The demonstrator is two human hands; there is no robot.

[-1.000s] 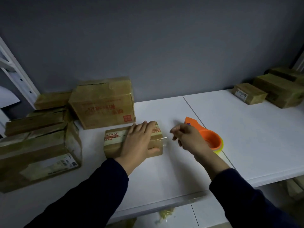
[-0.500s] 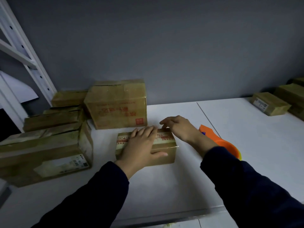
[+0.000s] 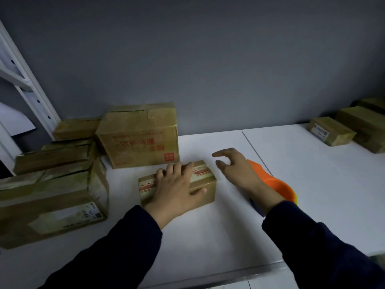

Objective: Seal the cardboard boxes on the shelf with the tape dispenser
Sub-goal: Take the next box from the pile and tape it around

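Note:
A small cardboard box [image 3: 205, 184] with red printed tape lies on the white shelf [image 3: 208, 236]. My left hand [image 3: 177, 186] rests flat on its top, fingers spread, thumb down its front face. My right hand [image 3: 237, 170] hovers just right of the box, fingers loosely curved, holding nothing. The orange tape dispenser [image 3: 277, 184] lies on the shelf behind my right wrist, partly hidden by it.
A larger box [image 3: 139, 136] stands behind the small one. Several flat boxes [image 3: 52, 184] are stacked at the left beside a white shelf post [image 3: 31, 90]. More boxes [image 3: 333, 132] sit at the far right. A grey wall backs the shelf.
My right hand has lifted off the box's top right corner and moved to the right. My left hand stays pressed on the box. The view has shifted slightly.

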